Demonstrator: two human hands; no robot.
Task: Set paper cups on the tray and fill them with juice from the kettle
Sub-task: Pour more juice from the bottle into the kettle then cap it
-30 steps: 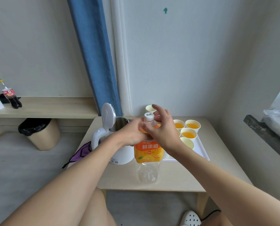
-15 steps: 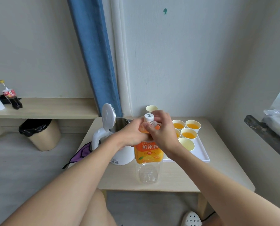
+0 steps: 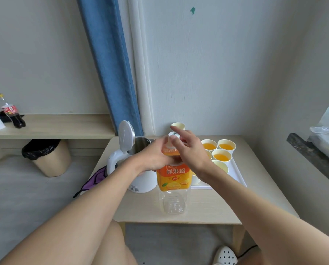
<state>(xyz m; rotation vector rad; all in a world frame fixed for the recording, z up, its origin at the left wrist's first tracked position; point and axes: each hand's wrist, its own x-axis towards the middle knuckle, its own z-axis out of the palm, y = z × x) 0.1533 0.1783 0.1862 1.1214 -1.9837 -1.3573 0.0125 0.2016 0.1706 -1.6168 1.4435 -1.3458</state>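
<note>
While the left hand (image 3: 156, 157) curls its fingers round the shoulder of a tall clear plastic juice bottle (image 3: 174, 180) with an orange label, holding it upright at the centre of the frame, the right hand (image 3: 191, 152) reaches over the top with its fingers laid against the white screw cap (image 3: 173, 135). Its forefinger sticks up straight and its thumb is hidden behind the neck, so I cannot tell whether the cap is pinched or only touched. The two-handed hold looks sensible: one of the hands braces the bottle so the other can turn the cap without it spinning or tipping. Below the label the bottle's body shows clear, so it seems nearly or wholly empty. Just left of it, partly behind the left forearm, stands the white electric kettle (image 3: 140, 182) with its round lid (image 3: 125, 138) flipped up, presumably so juice can go in; its inside cannot be seen. Right of the bottle, at middle right, the white rectangular tray (image 3: 236, 175) lies on the pale wooden surface (image 3: 207, 207) and carries the pale yellow paper cups (image 3: 221, 156), set close together, likely so pouring can pass easily from one to the next. At least three show orange juice, the nearest looks unfilled, and the right wrist hides others. A single paper cup (image 3: 178, 126) stands off the tray at the back, by the wall, so the filling seems only partly done.
</note>
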